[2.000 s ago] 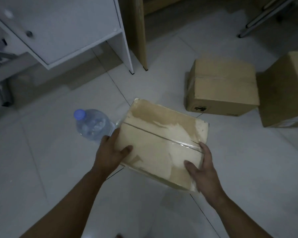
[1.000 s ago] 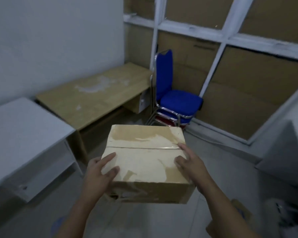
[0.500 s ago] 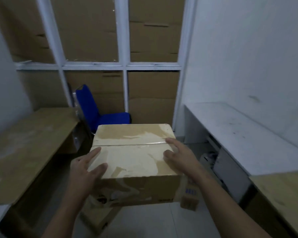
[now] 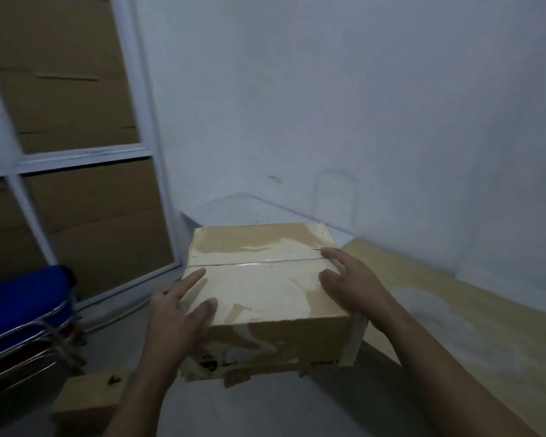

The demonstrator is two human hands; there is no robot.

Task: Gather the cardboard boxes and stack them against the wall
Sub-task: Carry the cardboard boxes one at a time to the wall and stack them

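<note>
A taped cardboard box (image 4: 262, 291) with torn paper on its top is held in the air at chest height, in the middle of the view. My left hand (image 4: 180, 313) grips its left side, thumb and a finger lying on the lid. My right hand (image 4: 350, 285) clasps the right side, fingers spread over the top edge. A second cardboard box (image 4: 89, 398) lies on the floor at the lower left, partly hidden by my left forearm.
A white wall (image 4: 360, 105) fills the upper right. Beneath it run a white desk (image 4: 249, 209) and a wooden desk (image 4: 454, 316). A white-framed window (image 4: 85, 152) backed with cardboard is at left, with a blue chair (image 4: 22, 304) below it.
I lifted the box from the floor and have turned right with it. The window and blue chair slid to the left; the white wall and desks now face me.
</note>
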